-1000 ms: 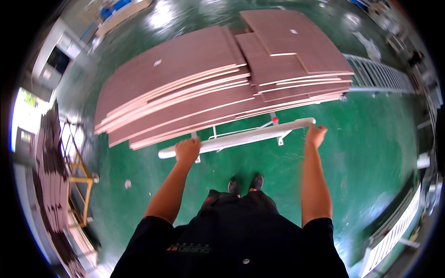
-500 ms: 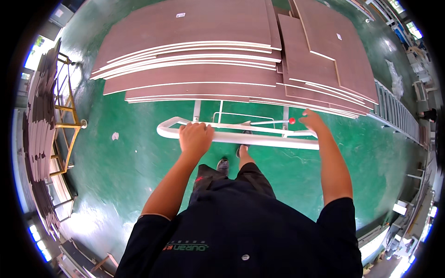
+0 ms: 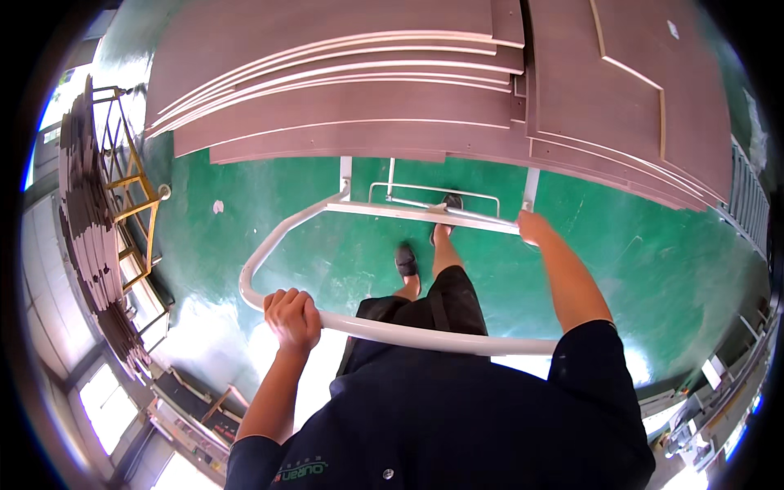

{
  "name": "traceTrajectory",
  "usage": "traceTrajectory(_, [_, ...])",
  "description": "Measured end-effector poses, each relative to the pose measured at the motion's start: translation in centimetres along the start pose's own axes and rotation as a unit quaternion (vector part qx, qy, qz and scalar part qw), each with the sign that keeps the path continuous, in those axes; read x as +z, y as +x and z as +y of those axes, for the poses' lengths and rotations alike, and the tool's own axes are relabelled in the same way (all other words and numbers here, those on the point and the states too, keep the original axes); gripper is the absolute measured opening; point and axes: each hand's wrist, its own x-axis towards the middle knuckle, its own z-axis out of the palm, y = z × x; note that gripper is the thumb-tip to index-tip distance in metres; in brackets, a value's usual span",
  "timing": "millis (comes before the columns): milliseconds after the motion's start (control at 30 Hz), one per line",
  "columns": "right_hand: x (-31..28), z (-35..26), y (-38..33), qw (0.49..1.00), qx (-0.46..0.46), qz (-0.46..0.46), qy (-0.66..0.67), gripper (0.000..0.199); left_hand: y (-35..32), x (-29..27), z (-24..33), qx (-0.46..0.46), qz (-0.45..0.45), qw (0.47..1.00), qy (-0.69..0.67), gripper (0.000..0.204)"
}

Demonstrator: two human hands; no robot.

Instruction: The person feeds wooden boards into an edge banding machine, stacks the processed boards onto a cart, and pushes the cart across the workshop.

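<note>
Head view: the person is judged to be mid-push with a loaded cart. The left hand (image 3: 291, 317) is clamped around the near white handle bar (image 3: 425, 336); the right hand (image 3: 532, 229) grips its right side. Stacked brown boards (image 3: 392, 98) lie ahead, far side. Next calls for steady steering across the green floor (image 3: 269, 220)

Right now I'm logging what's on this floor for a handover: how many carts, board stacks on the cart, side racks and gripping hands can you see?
White cart handle frame: 1
Brown board stacks: 2, a left stack and a right stack
Yellow rack of boards: 1
Hands on the handle: 2, left hand and right hand
Total: 6
</note>
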Motion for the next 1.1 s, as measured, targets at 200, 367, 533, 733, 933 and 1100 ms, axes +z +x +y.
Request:
traceTrajectory(200, [4.2,3.7,1.8,0.983,0.070,0.170,0.030,0.020,0.6,-0.4,0.6,-0.006,-0.039,0.999,0.014,0.021])
traceTrajectory(367, [2.9,7.0,5.3,0.969,0.027,0.225,0.098,0.022,1.4,-0.4,0.8,0.001,-0.050,0.999,0.000,0.022])
traceTrajectory(533, [-6.7,-2.5,-1.1,0.958,-0.027,0.177,0.224,0.028,1.2,-0.8,0.6,0.006,-0.053,0.999,0.001,0.023])
traceTrajectory(733, [-11.1,-18.8,-7.6,0.934,-0.213,0.141,0.251,0.029,0.9,-1.0,0.3,-0.013,-0.045,0.999,0.002,0.015])
traceTrajectory(933, [-13.2,-28.4,-9.7,0.917,-0.268,0.114,0.273,0.031,0.3,-1.1,-0.5,-0.053,-0.059,0.997,-0.020,0.016])
traceTrajectory(1100, [-12.8,-36.4,-13.1,0.927,-0.294,0.139,0.186,0.027,-0.8,-1.3,-2.4,0.015,-0.081,0.996,-0.036,0.030])
